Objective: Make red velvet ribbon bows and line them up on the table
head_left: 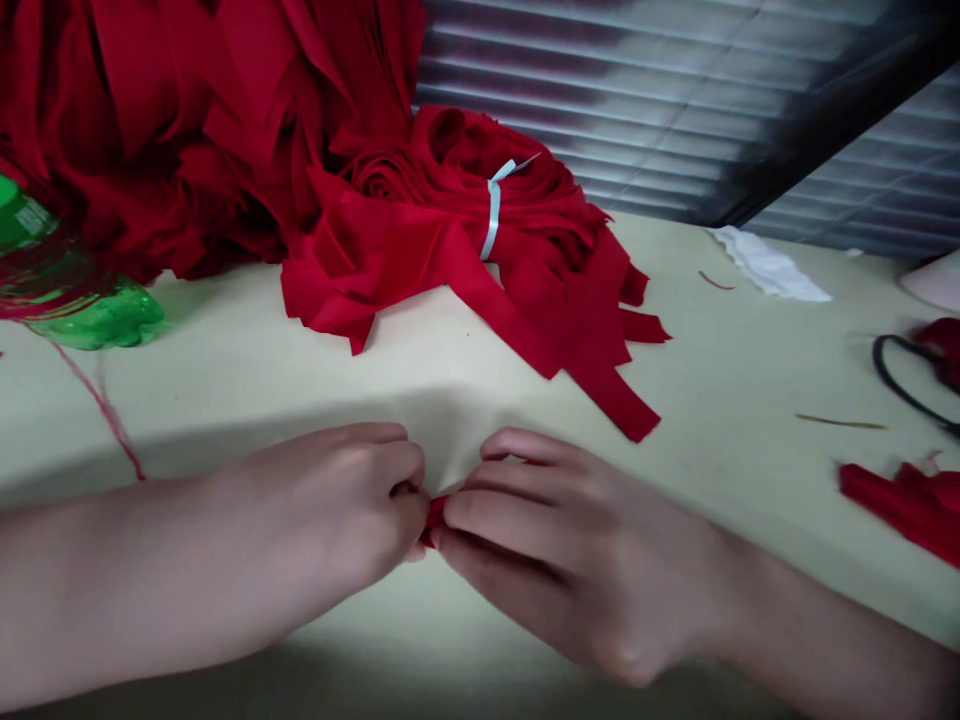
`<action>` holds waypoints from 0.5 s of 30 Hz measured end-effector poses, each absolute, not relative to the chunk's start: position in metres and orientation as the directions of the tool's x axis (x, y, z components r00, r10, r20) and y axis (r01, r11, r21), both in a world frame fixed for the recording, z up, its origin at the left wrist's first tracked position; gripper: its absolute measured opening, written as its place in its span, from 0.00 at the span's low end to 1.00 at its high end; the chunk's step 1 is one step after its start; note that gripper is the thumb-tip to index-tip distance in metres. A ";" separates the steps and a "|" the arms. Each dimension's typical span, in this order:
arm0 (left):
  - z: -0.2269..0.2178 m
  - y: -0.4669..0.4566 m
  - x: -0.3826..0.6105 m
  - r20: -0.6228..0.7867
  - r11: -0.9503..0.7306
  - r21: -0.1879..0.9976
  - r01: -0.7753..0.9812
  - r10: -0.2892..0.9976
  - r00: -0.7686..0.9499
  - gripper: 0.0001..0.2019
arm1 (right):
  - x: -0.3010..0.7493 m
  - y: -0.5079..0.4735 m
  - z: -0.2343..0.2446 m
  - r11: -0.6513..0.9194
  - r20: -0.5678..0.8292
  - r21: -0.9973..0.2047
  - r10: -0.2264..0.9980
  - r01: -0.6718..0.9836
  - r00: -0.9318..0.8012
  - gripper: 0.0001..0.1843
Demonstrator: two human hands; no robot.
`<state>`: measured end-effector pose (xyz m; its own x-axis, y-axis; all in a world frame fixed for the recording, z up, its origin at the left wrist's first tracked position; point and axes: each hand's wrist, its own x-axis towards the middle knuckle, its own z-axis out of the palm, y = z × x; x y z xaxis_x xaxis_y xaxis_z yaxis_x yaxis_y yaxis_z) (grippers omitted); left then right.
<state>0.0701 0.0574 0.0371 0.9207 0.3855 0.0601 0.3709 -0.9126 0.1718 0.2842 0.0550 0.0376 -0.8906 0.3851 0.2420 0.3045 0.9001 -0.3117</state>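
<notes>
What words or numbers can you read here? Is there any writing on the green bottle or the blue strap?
Green plastic bottle: some marks on its label area, too blurred to read.
Pale blue strap around the bundle of red cloth strips: no writing visible.
I can read no words, numbers or brands.

The bare left hand [337, 510] and right hand [585, 560] look slim.
</notes>
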 end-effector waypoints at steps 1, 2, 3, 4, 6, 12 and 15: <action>0.038 0.057 0.070 0.027 -0.924 0.147 0.353 0.360 0.932 0.09 | 0.284 0.054 0.037 0.928 0.259 -0.259 0.335 0.268 -0.906 0.18; 0.039 0.058 0.071 -0.005 -0.933 0.128 0.337 0.339 0.941 0.09 | 0.285 0.053 0.037 0.946 0.272 -0.211 0.297 0.245 -0.915 0.17; 0.041 0.058 0.071 -0.030 -0.939 0.111 0.325 0.324 0.946 0.09 | 0.285 0.052 0.036 0.959 0.284 -0.167 0.269 0.228 -0.920 0.16; 0.042 0.058 0.072 -0.051 -0.941 0.096 0.324 0.320 0.946 0.09 | 0.285 0.051 0.034 0.968 0.296 -0.125 0.244 0.216 -0.923 0.16; 0.044 0.058 0.072 -0.089 -0.945 0.065 0.320 0.314 0.945 0.11 | 0.284 0.051 0.032 0.980 0.316 -0.057 0.198 0.189 -0.928 0.16; 0.043 0.058 0.071 -0.075 -0.949 0.020 0.314 0.311 0.947 0.13 | 0.282 0.053 0.031 0.980 0.271 0.045 0.175 0.194 -0.946 0.14; 0.043 0.058 0.071 -0.017 -0.949 -0.016 0.314 0.315 0.949 0.11 | 0.282 0.052 0.030 0.973 0.264 0.103 0.173 0.206 -0.949 0.13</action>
<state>0.0713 0.0580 0.0426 0.9491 0.3145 -0.0171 0.3143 -0.9492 -0.0164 0.2816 0.0523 0.0299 -0.9488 0.1728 0.2644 0.2060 0.9731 0.1030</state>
